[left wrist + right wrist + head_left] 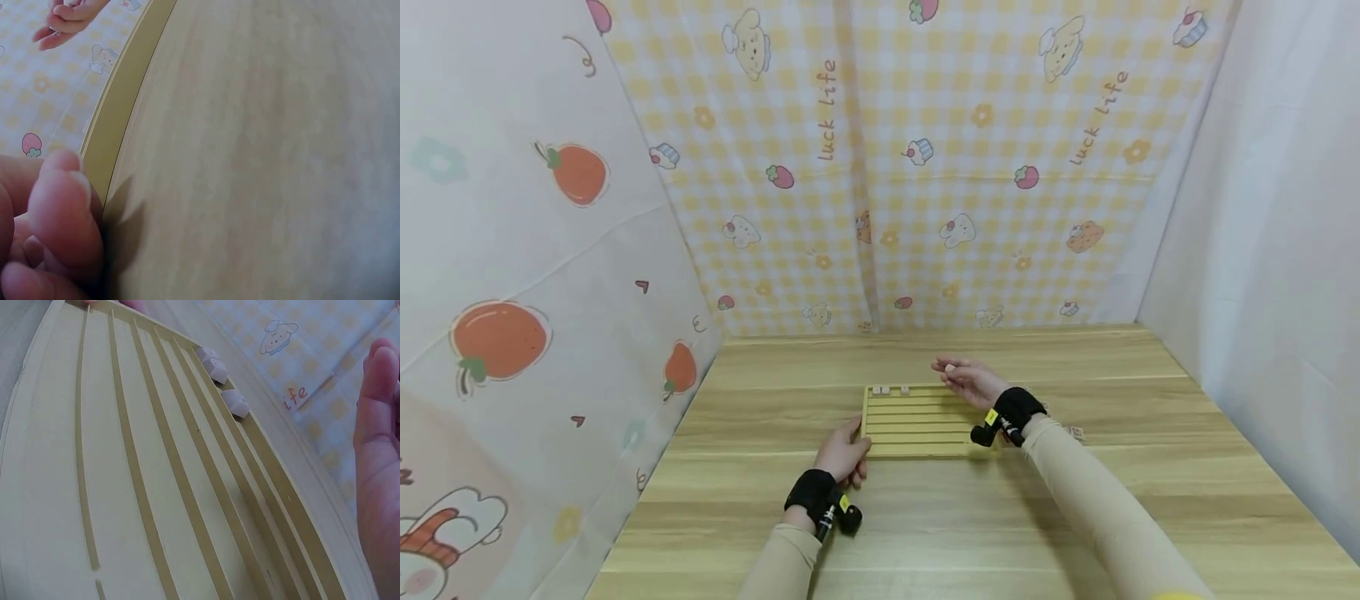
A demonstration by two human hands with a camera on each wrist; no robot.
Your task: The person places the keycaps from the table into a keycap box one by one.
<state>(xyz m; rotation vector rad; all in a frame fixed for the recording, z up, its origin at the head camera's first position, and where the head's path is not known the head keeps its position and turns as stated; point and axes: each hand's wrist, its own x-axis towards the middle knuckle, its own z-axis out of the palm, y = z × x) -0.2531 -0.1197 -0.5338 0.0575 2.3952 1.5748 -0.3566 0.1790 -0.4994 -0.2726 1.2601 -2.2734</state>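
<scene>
A shallow yellow tray (917,423) with several long ridges lies on the table. My left hand (841,454) grips its left edge near the front corner, with the thumb (62,206) against the rim. In the back row at the left sit two pale keycaps (881,391) side by side and a third keycap (905,390) a little to their right. Over the tray's back right part, my right hand (973,383) pinches a small pale keycap (951,368) at its fingertips. In the right wrist view the fingers (378,419) show beyond the back rim, and their keycap is hidden.
Several small pale pieces (1077,432) lie on the wooden table (962,517) to the right of the tray, partly behind my right forearm. A checked cloth (917,275) hangs behind the table, with more cloth at both sides.
</scene>
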